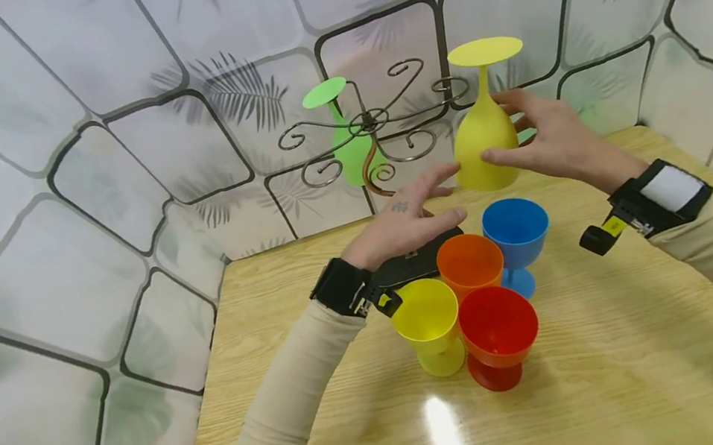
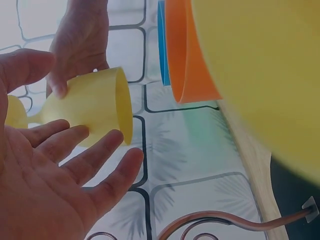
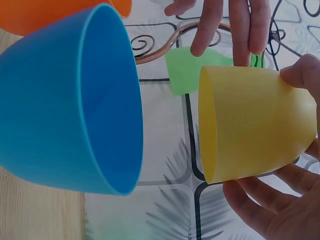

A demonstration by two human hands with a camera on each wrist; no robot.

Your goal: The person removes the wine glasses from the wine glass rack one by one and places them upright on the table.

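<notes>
My right hand (image 1: 551,133) grips the bowl of a yellow plastic goblet (image 1: 486,138), which is upside down in the air with its round foot uppermost. Beside the bowl's left side is my left hand (image 1: 406,219), fingers extended and spread; whether a fingertip touches the goblet I cannot tell. In the left wrist view the left palm (image 2: 45,185) faces that goblet and holds nothing. A metal stand with curled arms (image 1: 370,123) rises behind the hands. On it a green goblet (image 1: 350,150) hangs upside down.
Below the hands, a blue goblet (image 1: 516,231), an orange goblet (image 1: 470,264), a second yellow goblet (image 1: 425,311) and a red goblet (image 1: 499,328) stand upright close together on the wooden table (image 1: 368,416). The stand's dark base (image 1: 403,265) is partly hidden. Patterned fabric walls (image 1: 140,168) surround the table.
</notes>
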